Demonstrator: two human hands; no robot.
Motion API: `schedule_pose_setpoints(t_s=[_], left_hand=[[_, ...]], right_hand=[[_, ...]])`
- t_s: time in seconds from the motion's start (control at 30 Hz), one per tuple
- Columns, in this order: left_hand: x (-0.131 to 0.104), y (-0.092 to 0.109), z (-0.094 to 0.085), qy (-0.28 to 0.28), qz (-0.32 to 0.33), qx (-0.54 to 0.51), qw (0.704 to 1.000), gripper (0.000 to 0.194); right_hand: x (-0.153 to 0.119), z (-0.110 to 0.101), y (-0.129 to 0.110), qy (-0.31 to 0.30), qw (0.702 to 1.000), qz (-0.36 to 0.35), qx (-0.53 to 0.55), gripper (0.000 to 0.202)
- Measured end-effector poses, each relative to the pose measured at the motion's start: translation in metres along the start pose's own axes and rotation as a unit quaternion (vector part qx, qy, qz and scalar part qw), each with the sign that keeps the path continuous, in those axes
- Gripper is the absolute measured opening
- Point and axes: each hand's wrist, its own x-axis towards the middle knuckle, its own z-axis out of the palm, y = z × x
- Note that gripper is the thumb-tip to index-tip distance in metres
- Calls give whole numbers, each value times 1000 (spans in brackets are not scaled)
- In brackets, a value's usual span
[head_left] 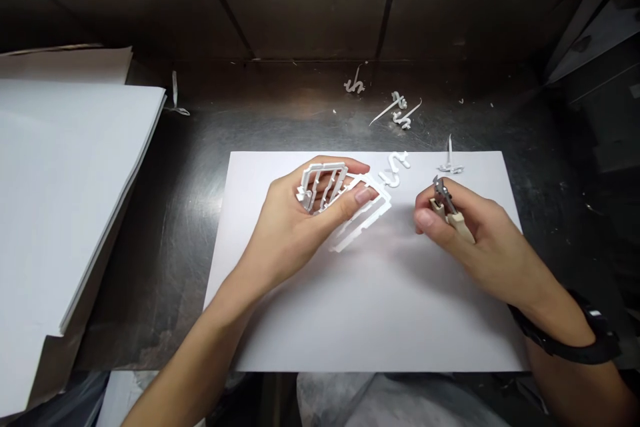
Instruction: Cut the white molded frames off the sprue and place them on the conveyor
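My left hand [305, 220] is closed on a white plastic frame [367, 223] with thin bars, its thumb pressed on top. A curly white piece [395, 169] sticks out at the frame's upper right end; whether it is joined to the frame is hard to tell. My right hand [470, 233] is wrapped round small nippers [450, 209] with cream handles and a metal head pointing up. The nippers are apart from the frame, to its right. Both hands are above a white sheet [380, 327] lying on a dark metal table [175, 213].
Thin white scraps [403, 110] lie beyond the sheet, with another scrap [451, 163] at its far right edge. A stack of large white sheets [70, 180] stands at the left, with a white strip [175, 97] beside it. A metal wall [310, 0] rises behind.
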Motion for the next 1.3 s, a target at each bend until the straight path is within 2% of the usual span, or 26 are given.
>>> schedule_pose_setpoints(t_s=[0.1, 0.3, 0.4, 0.47, 0.6, 0.7, 0.97, 1.3], left_hand=[[0, 3, 1, 13, -8, 10, 1000, 36], [0, 2, 3, 51, -18, -39, 998, 32], [0, 3, 2, 56, -18, -20, 998, 30], [1, 6, 2, 57, -14, -11, 998, 29], [0, 11, 3, 34, -15, -4, 999, 23], [-1, 9, 5, 18, -1, 10, 1000, 20], [-1, 4, 5, 16, 4, 15, 1000, 22], [-3, 1, 7, -5, 6, 16, 1000, 24]], right_hand=[[-1, 2, 0, -37, 999, 11, -4, 22], [-2, -1, 6, -40, 999, 18, -4, 13], [-3, -3, 6, -40, 998, 31, -28, 35], [-3, -2, 4, -23, 998, 33, -56, 43], [-4, 1, 0, -1, 995, 23, -99, 41], [-3, 2, 0, -7, 992, 30, -120, 32], [-3, 2, 3, -6, 992, 44, -122, 17], [-2, 2, 4, -24, 991, 43, -121, 23]])
